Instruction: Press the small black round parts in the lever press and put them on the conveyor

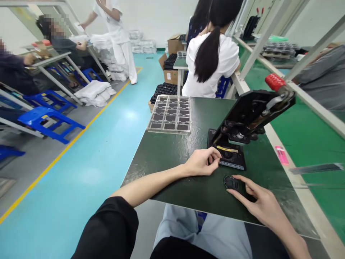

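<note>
My left hand [202, 162] lies on the dark green bench top [172, 154], its curled fingertips at the round recess of a black fixture base [231, 158]. Whether those fingers hold anything is hidden. A yellow strip [223, 149] crosses the base, beneath a black toggle press [248, 115] with a red handle grip [275, 82]. My right hand [258, 201] is nearby, its thumb and index finger on either side of a small black oval part [231, 182]. Farther along the bench sits a clear tray of square black pieces [169, 114].
A pink strip [281, 155] lies near the bench's right edge, beside a metal frame and a green bench. A seated co-worker in white [210, 61] is just beyond. Cartons, stacked black trays, blue stools and other workers stand around the teal floor at left.
</note>
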`<state>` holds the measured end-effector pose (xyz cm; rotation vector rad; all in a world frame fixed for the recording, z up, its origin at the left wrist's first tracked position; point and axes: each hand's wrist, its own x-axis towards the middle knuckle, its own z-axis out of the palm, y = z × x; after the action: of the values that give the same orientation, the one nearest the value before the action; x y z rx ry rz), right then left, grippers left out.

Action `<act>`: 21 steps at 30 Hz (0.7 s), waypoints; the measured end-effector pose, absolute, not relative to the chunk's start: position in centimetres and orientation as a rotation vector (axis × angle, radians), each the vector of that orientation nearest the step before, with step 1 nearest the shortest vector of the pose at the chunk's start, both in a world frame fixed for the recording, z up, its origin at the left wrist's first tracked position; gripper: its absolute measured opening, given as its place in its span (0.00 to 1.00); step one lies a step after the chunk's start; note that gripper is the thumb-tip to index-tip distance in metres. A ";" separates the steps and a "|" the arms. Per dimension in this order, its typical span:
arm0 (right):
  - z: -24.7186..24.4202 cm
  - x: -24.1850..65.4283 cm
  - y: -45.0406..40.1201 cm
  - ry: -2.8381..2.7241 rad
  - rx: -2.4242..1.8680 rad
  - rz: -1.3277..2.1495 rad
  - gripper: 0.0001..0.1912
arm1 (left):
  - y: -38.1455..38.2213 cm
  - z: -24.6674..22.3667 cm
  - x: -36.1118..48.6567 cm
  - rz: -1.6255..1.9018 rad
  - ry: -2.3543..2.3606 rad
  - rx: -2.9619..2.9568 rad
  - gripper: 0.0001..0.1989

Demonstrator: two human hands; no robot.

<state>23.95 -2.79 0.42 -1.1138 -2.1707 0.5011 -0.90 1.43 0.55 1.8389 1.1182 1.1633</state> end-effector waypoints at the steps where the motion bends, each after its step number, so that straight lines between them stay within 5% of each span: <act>1: 0.6 24.0 -2.7 -2.155 -1.129 0.516 0.22 | 1.5 0.5 -0.9 1.170 1.125 1.805 0.04; 9: 2.8 22.6 0.8 -1.905 -1.333 0.323 0.28 | 2.0 1.1 -1.3 1.133 1.093 1.678 0.04; 21: 3.2 20.5 4.7 -2.080 -1.307 0.600 0.34 | 1.6 1.5 -1.1 1.101 1.107 1.555 0.06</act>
<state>20.55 4.71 3.16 -1.3069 -2.0795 0.5995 -1.06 1.59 1.45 1.5554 1.1066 1.1013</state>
